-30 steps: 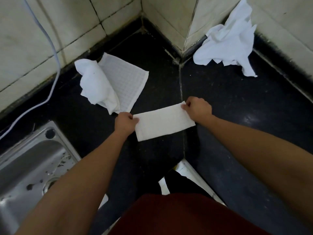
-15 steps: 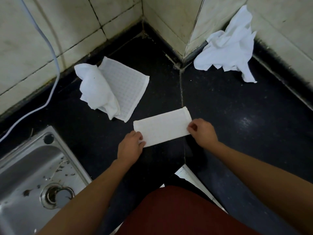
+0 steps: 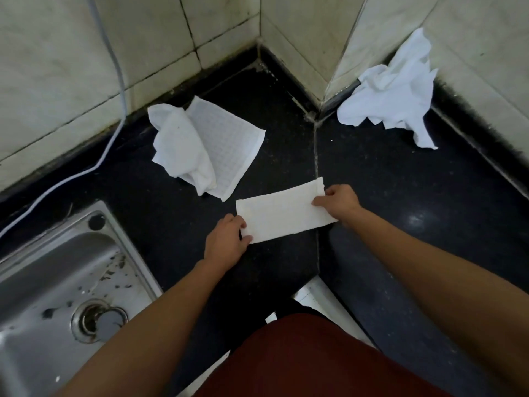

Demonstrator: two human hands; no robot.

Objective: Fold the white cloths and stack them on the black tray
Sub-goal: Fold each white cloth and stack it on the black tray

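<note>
A white cloth folded into a long strip (image 3: 282, 214) lies flat on the black counter (image 3: 400, 202). My left hand (image 3: 227, 240) pinches its near-left corner. My right hand (image 3: 337, 200) pinches its right end. Behind it to the left, a crumpled white cloth (image 3: 180, 149) rests on top of a flat waffle-pattern cloth (image 3: 229, 150). Another crumpled white cloth (image 3: 395, 93) is heaped against the wall at the back right. No black tray separate from the counter can be made out.
A steel sink (image 3: 57, 282) with a drain is sunk into the counter at the near left. A white cable (image 3: 114, 81) runs down the tiled wall onto the counter. Tiled walls (image 3: 300, 47) form a jutting corner at the back. The counter edge is close to my body.
Both hands slid from the strip's far corners to its near edge and ends. The strip stayed flat on the counter, and the view tilted down to show more of the sink.
</note>
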